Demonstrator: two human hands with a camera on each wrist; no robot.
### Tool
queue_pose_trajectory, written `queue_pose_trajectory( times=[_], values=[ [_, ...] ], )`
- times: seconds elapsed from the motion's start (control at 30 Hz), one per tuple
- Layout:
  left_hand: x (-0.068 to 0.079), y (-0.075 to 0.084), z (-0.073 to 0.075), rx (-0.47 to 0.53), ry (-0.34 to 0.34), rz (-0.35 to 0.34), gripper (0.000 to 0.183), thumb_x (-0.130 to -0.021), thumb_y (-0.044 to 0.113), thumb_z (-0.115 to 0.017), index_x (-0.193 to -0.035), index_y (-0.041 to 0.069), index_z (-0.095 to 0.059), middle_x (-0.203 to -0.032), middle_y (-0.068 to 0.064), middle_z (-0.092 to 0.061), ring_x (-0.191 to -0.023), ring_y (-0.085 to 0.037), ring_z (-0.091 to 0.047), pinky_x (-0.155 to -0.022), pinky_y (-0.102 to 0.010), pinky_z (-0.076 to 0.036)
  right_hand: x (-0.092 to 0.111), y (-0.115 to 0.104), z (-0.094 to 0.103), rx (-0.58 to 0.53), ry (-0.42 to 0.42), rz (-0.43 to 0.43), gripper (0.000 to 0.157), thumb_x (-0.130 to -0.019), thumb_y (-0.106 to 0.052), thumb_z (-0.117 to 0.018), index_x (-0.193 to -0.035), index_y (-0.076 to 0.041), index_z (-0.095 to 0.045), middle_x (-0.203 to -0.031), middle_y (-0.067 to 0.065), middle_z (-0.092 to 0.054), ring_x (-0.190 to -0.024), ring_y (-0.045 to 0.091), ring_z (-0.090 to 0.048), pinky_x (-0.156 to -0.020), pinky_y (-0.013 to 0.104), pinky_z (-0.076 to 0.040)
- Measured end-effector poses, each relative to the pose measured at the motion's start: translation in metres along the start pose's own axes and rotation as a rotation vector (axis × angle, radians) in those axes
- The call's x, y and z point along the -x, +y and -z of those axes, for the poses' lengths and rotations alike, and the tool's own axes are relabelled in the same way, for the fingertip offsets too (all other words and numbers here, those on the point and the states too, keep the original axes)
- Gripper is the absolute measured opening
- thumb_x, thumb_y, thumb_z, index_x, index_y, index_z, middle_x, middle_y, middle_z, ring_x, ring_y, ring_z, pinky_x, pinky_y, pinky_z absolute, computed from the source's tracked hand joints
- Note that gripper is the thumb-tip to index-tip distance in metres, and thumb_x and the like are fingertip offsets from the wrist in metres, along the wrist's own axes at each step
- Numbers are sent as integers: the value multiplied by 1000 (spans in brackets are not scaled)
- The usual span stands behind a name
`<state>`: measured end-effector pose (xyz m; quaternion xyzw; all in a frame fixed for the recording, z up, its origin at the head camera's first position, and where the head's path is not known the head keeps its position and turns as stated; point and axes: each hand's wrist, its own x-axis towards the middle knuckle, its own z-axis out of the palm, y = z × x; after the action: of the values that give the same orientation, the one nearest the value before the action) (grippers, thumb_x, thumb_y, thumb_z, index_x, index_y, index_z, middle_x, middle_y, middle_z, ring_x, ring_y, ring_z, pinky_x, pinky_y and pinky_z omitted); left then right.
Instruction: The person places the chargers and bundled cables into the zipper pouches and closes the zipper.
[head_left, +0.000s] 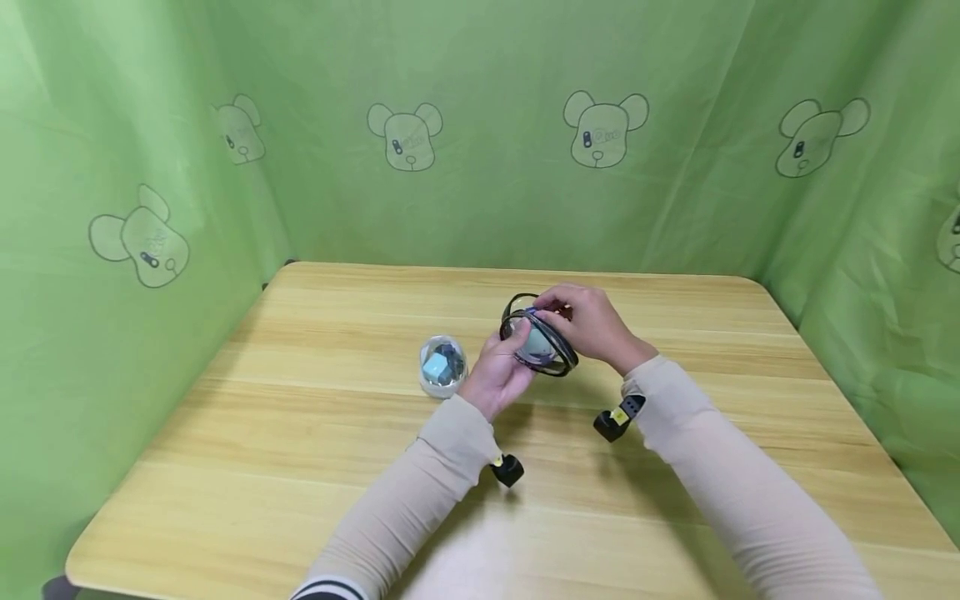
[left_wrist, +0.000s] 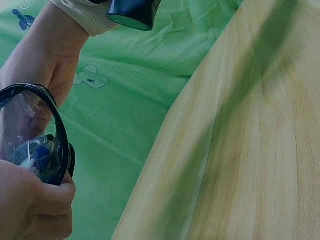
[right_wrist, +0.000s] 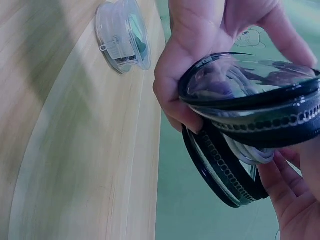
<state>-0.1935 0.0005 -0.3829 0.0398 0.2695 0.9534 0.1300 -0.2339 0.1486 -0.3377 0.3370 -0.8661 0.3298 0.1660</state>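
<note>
My left hand (head_left: 504, 373) grips a round clear pouch with black trim (head_left: 558, 340), its thumb across the front. The pouch's two zipped rims stand apart. A coiled white cable (right_wrist: 257, 155) shows at the mouth between them. In the left wrist view, a blue piece (left_wrist: 42, 151) on the cable shows through the clear wall. My right hand (head_left: 592, 327) is at the pouch's upper edge, with thumb and curled fingers pinching at the blue end of the cable. Its fingertips are partly hidden by the rim.
Left of my left hand, a second clear round pouch with pale trim (head_left: 443, 367) stands on the wooden table (head_left: 360, 467); teal and dark pieces show inside it. Green curtains (head_left: 495, 200) with bear prints enclose the table's back and sides. Black wrist cameras (head_left: 617, 420) hang at both cuffs.
</note>
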Motion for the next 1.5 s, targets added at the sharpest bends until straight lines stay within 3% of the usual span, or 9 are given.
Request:
queue_pose_trajectory(
  times=[0.23, 0.47, 0.6, 0.77, 1.0, 1.2, 1.5],
  values=[
    [-1, 1, 0, 24, 43, 38, 48, -97, -4, -43, -143, -2, -29, -140, -19, -42, -131, -33, -40, -110, -43, -38, -1, 3, 2, 15, 35, 66, 11, -89, 4, -65, -99, 3, -71, -97, 18, -71, -87, 33, -68, -76, 43, -60],
    [-3, -1, 3, 79, 51, 39, 47, -102, 6, -42, -147, 4, -30, -147, -18, -38, -136, -32, -36, -112, -43, -35, -2, 3, 2, 11, 47, 77, 12, -91, 2, -63, -100, 2, -71, -97, 16, -71, -88, 32, -68, -77, 43, -59],
    [-3, -1, 2, 81, 68, 15, 46, -102, 10, -44, -146, 4, -32, -147, -17, -38, -136, -31, -36, -112, -41, -36, -2, 2, 1, -1, 54, 84, 12, -91, 2, -63, -99, 2, -71, -97, 16, -71, -88, 31, -68, -77, 43, -59],
    [-1, -1, 3, 47, 108, 35, 47, -101, 12, -47, -145, 1, -33, -143, -18, -42, -134, -31, -39, -110, -38, -38, -1, 1, 0, -4, 36, 80, 12, -91, 2, -62, -101, 2, -70, -98, 17, -71, -87, 31, -68, -76, 43, -59],
    [-3, 2, 1, -13, 105, 31, 49, -100, 15, -51, -143, -1, -34, -141, -18, -44, -131, -31, -43, -107, -36, -43, -1, -1, 3, 6, 96, 87, 11, -91, 2, -63, -99, 2, -70, -98, 16, -71, -86, 31, -67, -71, 43, -58],
    [-3, 1, 0, -1, 156, 51, 48, -100, 15, -52, -144, 4, -36, -140, -17, -47, -130, -30, -45, -107, -38, -43, -1, -1, 2, 0, 98, 105, 11, -90, 3, -63, -100, 2, -70, -98, 17, -70, -88, 32, -66, -72, 43, -58],
    [-3, 2, 0, 45, 179, 35, 49, -98, 16, -54, -143, 7, -36, -139, -15, -48, -129, -29, -46, -106, -36, -44, 2, 2, 3, -23, 140, 50, 14, -93, 0, -60, -104, 5, -68, -99, 19, -70, -86, 32, -66, -74, 45, -58]
  ],
)
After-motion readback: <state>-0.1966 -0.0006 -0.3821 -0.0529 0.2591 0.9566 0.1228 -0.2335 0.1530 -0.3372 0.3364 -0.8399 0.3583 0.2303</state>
